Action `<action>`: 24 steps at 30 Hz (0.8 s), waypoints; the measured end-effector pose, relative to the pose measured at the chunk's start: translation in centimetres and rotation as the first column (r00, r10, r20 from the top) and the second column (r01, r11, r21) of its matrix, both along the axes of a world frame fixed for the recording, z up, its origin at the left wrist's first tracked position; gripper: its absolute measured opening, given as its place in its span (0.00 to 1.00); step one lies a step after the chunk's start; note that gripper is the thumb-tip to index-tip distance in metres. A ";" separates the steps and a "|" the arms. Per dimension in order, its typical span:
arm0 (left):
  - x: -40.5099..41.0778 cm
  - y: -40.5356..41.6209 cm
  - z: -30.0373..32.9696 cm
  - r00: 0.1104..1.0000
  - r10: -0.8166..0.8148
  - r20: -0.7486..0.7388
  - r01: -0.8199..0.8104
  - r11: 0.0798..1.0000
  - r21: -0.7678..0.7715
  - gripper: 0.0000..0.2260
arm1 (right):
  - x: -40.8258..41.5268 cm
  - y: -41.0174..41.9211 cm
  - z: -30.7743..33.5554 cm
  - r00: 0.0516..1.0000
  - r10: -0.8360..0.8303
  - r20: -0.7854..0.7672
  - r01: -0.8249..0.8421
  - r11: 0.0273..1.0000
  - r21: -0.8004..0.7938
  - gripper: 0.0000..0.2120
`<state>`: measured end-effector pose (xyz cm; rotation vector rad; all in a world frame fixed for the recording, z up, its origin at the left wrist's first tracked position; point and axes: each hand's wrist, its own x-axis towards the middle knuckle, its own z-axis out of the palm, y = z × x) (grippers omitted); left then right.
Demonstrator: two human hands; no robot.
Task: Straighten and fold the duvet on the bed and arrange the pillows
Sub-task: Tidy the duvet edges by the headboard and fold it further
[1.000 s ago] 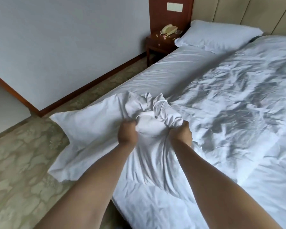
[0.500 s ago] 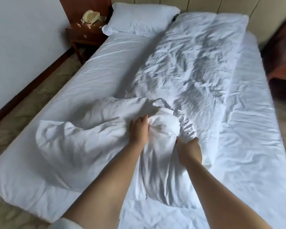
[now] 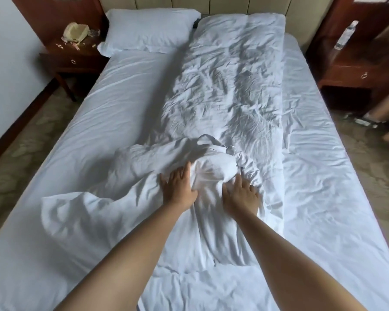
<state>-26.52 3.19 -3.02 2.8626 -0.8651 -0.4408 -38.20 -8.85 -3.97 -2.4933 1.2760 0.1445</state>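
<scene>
While both hands, left hand [image 3: 177,187] & right hand [image 3: 240,194], press flat-fingered beside the bunched white duvet lump [image 3: 213,169]; best sweep outward, evenly.

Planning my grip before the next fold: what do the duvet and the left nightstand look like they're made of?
Duvet: soft matte white woven fabric, probably cotton or a blend, with light filling; it creases finely and bunches up between the left hand and right hand.
Left nightstand: reddish-brown wood or veneer with a semi-gloss finish and a metal ring pull; solid wood or not, I cannot tell.
</scene>
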 end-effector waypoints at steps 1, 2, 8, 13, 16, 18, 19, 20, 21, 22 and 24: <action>-0.2 0.4 0.1 0.998 -0.034 -0.049 0.035 0.999 0.035 0.41 | -0.1 -0.1 0.2 0.998 -0.056 -0.004 0.056 0.998 0.030 0.31; -0.2 0.8 0.1 0.993 -0.065 -0.100 0.073 0.995 0.070 0.43 | -0.1 -0.2 0.5 0.994 -0.112 -0.010 0.113 0.992 0.060 0.31; -1.4 1.1 1.6 0.977 0.033 -0.209 -0.026 0.999 0.039 0.41 | -2.2 -1.2 0.0 0.977 -0.147 -0.157 0.168 0.977 0.128 0.26; -3.9 -0.7 3.9 0.869 0.440 -0.227 -0.481 0.859 -0.177 0.16 | -3.1 -2.8 4.1 0.996 -0.085 0.041 0.071 0.961 0.266 0.12; -3.8 -2.1 7.0 0.801 0.565 -0.198 -0.596 0.721 -0.352 0.11 | -3.7 -2.5 7.2 0.839 -0.342 0.423 0.209 0.921 0.329 0.09; -2.9 -3.9 10.4 0.850 0.516 -0.110 -0.503 0.729 -0.465 0.10 | -4.1 -2.3 8.7 0.708 -0.437 0.555 0.282 0.895 0.345 0.10; -2.5 -5.1 12.0 0.882 0.469 -0.051 -0.427 0.747 -0.510 0.09 | -4.4 -2.5 9.3 0.655 -0.466 0.595 0.319 0.884 0.341 0.12; -2.2 -6.4 13.4 0.910 0.414 0.007 -0.344 0.764 -0.546 0.09 | -4.8 -3.0 9.8 0.613 -0.486 0.623 0.360 0.873 0.328 0.13; -2.2 -7.8 14.3 0.935 0.349 0.054 -0.259 0.781 -0.568 0.09 | -5.2 -3.6 10.1 0.587 -0.495 0.641 0.395 0.866 0.307 0.13; -2.4 -9.2 14.6 0.956 0.276 0.100 -0.170 0.798 -0.578 0.09 | -5.7 -4.3 10.1 0.579 -0.491 0.651 0.421 0.864 0.277 0.12; -3.4 -11.9 13.7 0.975 0.127 0.184 -0.005 0.835 -0.551 0.12 | -6.7 -5.7 9.0 0.628 -0.480 0.613 0.450 0.866 0.218 0.13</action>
